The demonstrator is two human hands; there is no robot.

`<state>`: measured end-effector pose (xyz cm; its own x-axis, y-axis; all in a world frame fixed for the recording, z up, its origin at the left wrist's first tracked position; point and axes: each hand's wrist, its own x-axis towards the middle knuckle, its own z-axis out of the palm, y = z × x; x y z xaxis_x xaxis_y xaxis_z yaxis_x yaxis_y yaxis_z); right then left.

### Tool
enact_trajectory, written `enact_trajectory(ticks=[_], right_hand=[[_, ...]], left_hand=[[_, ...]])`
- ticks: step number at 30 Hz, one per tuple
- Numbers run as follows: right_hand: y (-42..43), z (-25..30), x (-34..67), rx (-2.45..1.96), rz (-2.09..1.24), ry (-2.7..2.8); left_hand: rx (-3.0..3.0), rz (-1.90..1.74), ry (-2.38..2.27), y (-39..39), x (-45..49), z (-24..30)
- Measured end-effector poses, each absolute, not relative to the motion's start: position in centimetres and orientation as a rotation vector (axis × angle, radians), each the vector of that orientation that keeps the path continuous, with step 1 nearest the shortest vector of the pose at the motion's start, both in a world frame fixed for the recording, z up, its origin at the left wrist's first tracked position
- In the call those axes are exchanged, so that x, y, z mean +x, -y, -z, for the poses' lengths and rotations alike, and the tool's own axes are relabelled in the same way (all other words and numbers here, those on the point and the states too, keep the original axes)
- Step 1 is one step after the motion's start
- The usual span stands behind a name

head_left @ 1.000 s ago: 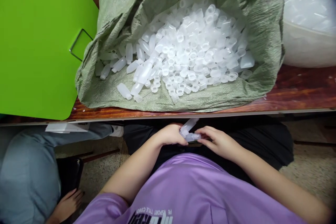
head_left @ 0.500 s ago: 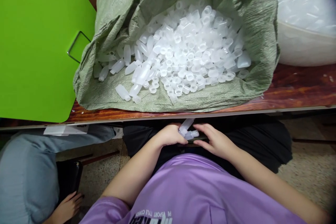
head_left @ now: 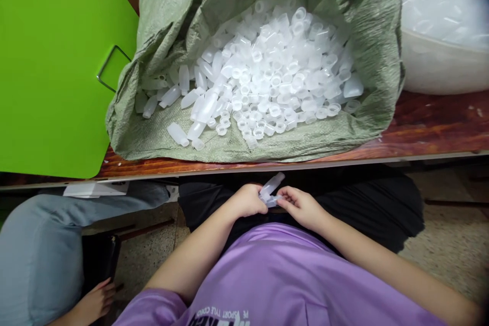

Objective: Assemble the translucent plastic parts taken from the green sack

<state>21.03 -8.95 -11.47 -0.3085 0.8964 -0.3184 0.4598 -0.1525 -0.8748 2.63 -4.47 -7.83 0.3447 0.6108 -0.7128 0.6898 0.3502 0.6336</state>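
Note:
Over my lap, my left hand (head_left: 250, 199) is closed around small translucent plastic bottles (head_left: 272, 185), which stick out past its thumb side. My right hand (head_left: 301, 207) pinches the end of the lower bottle with thumb and fingertips. One bottle points up and to the right; the other lies nearly level between the two hands. My fingers hide parts of both, so how many pieces the left hand holds is unclear. In front of me a green woven sack (head_left: 160, 142) lies open, heaped with many similar translucent bottles and short pieces (head_left: 263, 81).
The sack rests on a brown wooden table (head_left: 431, 132), whose front edge runs just beyond my hands. At the left stands a bright green board (head_left: 57, 71) with a metal handle. A white container (head_left: 443, 66) is at the right. Another person's hand (head_left: 97, 300) is low at the left.
My right hand has moved left and closed its thumb and fingertips on the end of the lower bottle. The left hand keeps its grip almost in place.

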Motion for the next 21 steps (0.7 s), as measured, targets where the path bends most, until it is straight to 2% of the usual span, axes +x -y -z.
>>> enact_trajectory(ticks=[9, 13, 17, 19, 21], right_hand=[[7.4, 13.6, 19.0, -1.675, -1.463, 1.555], [6.8, 11.4, 21.1, -1.705, -1.342, 1.639], [6.8, 6.6, 24.0, -1.577, -1.275, 1.839], [6.4, 3.7, 25.3, -1.373, -0.975, 2.045], [5.4, 1.1, 26.3, -1.419, -0.464, 1.973]], left_hand=[[1.387, 0.087, -1.463, 3.9, 2.9, 9.5], [1.379, 0.033, -1.495, 3.4, 3.2, 9.5], [1.338, -0.049, -1.473, 3.4, 3.0, 8.8], [1.244, -0.145, -1.423, 3.5, 3.0, 8.2], [1.107, -0.260, -1.340, 3.7, 3.0, 7.6]])
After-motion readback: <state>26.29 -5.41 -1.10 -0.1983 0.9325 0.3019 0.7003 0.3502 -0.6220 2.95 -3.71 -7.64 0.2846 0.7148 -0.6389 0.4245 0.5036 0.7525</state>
